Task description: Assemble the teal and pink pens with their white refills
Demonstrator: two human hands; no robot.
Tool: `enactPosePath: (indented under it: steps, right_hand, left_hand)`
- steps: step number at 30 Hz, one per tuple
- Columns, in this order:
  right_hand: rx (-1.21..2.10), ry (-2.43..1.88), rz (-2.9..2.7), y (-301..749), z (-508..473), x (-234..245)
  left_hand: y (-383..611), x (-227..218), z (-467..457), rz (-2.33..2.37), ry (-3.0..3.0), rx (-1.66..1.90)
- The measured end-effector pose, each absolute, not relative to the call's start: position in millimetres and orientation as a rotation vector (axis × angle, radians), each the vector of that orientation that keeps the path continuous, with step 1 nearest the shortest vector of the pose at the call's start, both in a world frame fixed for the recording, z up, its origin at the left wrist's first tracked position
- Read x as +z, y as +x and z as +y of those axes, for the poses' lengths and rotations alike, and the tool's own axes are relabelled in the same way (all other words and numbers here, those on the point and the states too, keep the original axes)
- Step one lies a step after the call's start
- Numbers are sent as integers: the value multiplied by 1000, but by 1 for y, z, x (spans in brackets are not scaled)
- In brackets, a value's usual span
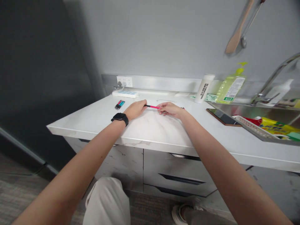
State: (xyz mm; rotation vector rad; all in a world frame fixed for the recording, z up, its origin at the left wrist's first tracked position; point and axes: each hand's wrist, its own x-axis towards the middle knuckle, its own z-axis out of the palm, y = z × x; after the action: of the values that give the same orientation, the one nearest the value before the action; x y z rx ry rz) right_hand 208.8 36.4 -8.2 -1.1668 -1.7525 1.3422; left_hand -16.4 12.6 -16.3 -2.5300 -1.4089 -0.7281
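Note:
A slim pink and black pen lies level between my two hands, just above the white countertop. My left hand, with a black watch at its wrist, is closed on the black end. At the pink end, the fingers of my right hand pinch the pen, partly hiding its tip. Left of my left hand, several pens in red and teal with black parts rest side by side on the counter.
A white power strip sits by the wall socket. To the right stand a white tube and a yellow-green pump bottle. A phone lies beside the sink. A dark tall panel borders the counter's left.

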Motion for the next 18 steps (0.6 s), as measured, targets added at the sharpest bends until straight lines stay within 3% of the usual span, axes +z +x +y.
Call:
enactPosePath:
  steps: [9,14,18]
  right_hand:
    - [1366,-1138,-1718,206,36,-9]
    - [1375,-1161,-1703,205,36,-9]
    - [1379,-1156,-1713,205,34,-8]
  left_hand:
    - [-13,-12,1,-1321,-2437,-482]
    - [-15,-13,2,-1295,-2476,-527]
    - [-18,-17,8,-1331,-2569,-762]
